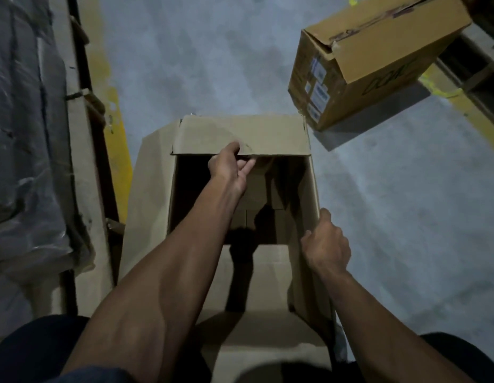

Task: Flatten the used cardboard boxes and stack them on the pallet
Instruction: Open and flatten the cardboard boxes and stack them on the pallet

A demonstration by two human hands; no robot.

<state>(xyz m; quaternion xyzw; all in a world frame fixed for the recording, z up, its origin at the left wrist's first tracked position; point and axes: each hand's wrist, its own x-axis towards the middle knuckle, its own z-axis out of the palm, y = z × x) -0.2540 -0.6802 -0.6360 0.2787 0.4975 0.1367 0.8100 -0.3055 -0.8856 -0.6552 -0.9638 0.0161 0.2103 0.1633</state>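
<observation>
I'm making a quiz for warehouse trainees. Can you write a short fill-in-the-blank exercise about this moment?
1. The left hand pinches the far ____ of the open box.
2. The right hand grips the box's ____ wall.
3. The second box bears labels and lies on the grey ____.

Missing words: flap; right; floor

Labels on second box (378,62) blurred; nothing readable.
</observation>
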